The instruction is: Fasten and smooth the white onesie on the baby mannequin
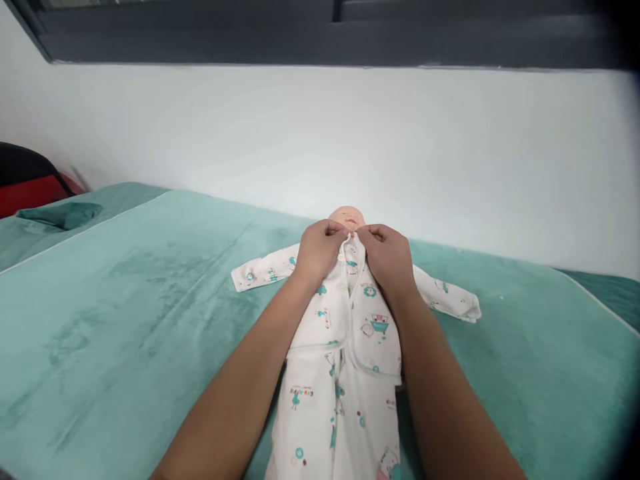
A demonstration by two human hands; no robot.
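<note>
Fastening collar | left hand (320, 252) and right hand (387, 257) pinching romper (345, 347) at doll's (347, 219) neck, 12 o'clock | next: careful snap alignment

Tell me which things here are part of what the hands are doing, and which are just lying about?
In use: left hand, right hand, baby doll, printed white baby suit pinched at the collar.

Lying about: folded teal cloth, red and black chair, teal blanket underneath.

Left hand (319, 251), right hand (387, 257) — fingers pinched, forearms extended
</note>
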